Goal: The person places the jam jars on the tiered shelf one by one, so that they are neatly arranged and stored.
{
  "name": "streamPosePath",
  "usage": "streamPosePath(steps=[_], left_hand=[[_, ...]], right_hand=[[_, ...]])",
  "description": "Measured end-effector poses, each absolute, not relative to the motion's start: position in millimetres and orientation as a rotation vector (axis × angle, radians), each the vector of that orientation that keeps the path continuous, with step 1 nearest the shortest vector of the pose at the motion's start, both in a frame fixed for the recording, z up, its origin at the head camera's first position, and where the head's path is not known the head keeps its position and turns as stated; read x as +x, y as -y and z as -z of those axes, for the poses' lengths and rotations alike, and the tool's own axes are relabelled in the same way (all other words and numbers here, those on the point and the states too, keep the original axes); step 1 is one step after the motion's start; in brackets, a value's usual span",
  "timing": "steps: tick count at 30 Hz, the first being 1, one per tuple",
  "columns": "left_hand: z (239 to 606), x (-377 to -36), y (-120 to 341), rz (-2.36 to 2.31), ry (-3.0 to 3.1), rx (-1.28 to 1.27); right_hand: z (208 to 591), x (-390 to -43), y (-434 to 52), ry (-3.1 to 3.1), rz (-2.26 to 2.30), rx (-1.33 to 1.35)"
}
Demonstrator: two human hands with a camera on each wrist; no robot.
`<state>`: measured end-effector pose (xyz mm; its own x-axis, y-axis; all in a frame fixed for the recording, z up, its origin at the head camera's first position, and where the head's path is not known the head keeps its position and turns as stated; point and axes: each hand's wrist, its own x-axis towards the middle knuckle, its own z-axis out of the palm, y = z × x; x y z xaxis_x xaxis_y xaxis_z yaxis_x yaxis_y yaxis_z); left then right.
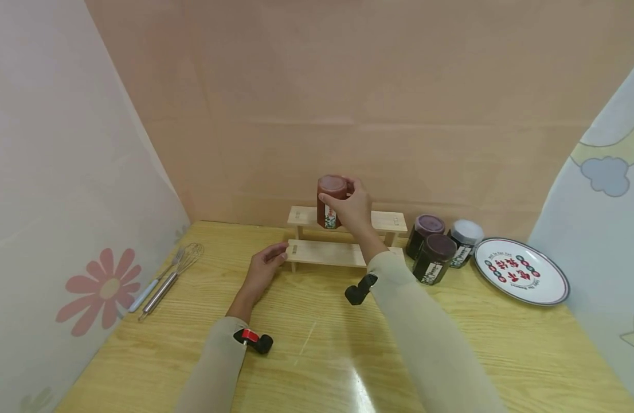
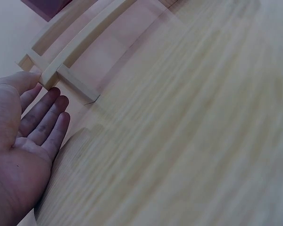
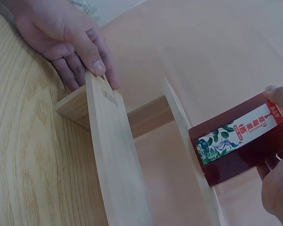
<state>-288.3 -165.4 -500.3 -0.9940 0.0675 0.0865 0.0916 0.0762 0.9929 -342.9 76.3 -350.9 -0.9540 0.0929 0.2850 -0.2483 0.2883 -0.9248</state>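
Note:
A small two-tier wooden rack stands near the back wall. My right hand grips a dark red jar between thumb and fingers, upright at the rack's upper board. In the right wrist view the jar shows a white label with leaves and red print, its base right at the upper board. My left hand touches the left end of the lower board with thumb and index fingertips. Its other fingers extend loosely below that end.
Right of the rack stand a purple-lidded jar, a dark-lidded jar and a white-lidded jar. A white plate with red print lies beyond them. At the left lie a whisk and a fork.

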Motion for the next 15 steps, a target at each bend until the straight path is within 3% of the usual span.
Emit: streamPosePath(steps=[15], left_hand=[[499.7, -288.4, 168.1, 2.105, 2.300, -0.153]], right_hand=[[351.1, -350.7, -62.3, 2.285, -1.669, 0.178]])
